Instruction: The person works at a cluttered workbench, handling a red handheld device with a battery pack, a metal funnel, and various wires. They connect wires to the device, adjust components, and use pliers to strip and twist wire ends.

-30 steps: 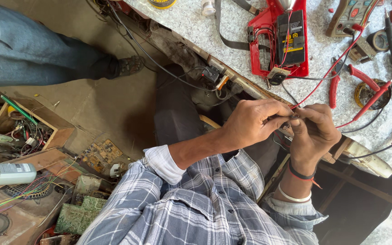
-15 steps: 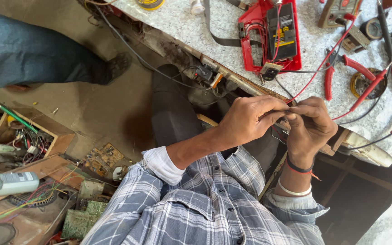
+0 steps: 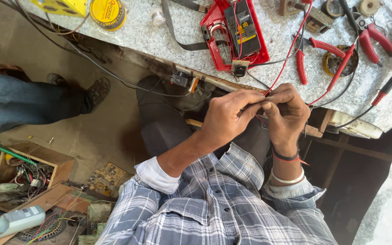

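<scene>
Both hands, left (image 3: 227,119) and right (image 3: 286,113), pinch the red wire (image 3: 291,50) at my counter's (image 3: 159,38) edge; tugging could snap it.

Things on the bench and floor
Yellow tape roll (image 3: 108,12) at eleven o'clock, red pliers (image 3: 311,52) at one o'clock, wooden box (image 3: 28,174) of wires at eight o'clock, another person's leg (image 3: 21,102) at nine.

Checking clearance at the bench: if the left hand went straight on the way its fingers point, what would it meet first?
Likely the right hand; the left hand's fingertips already meet it around the thin red wire.
</scene>
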